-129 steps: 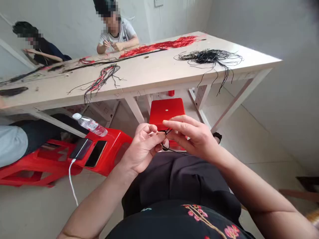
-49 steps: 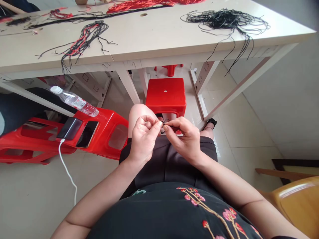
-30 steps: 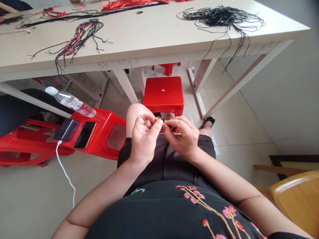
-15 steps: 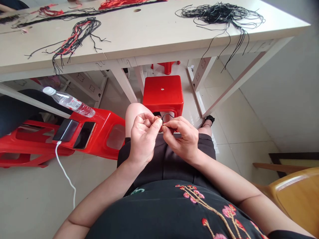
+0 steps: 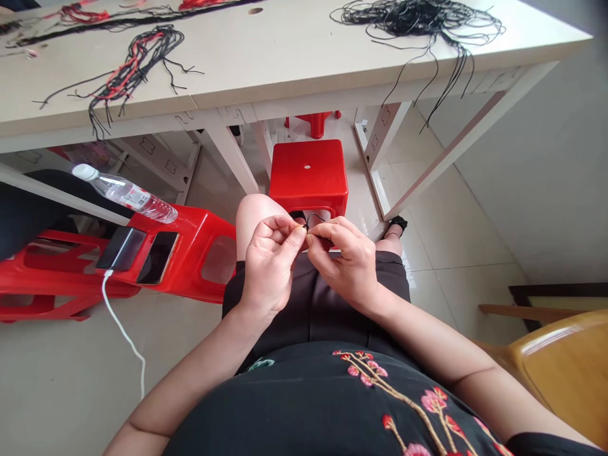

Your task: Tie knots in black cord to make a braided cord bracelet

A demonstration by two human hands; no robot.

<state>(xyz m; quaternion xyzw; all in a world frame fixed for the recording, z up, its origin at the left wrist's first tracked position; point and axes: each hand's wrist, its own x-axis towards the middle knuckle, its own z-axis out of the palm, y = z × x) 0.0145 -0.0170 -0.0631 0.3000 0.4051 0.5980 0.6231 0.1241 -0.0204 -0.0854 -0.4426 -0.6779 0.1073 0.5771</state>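
Left hand (image 5: 270, 269), thumb and forefinger pressed together and pinching a thin black cord (image 5: 308, 223), meets the right hand (image 5: 341, 266), its fingertips pinching the same cord, which sits between both hands in front of a red plastic stool (image 5: 308, 171).
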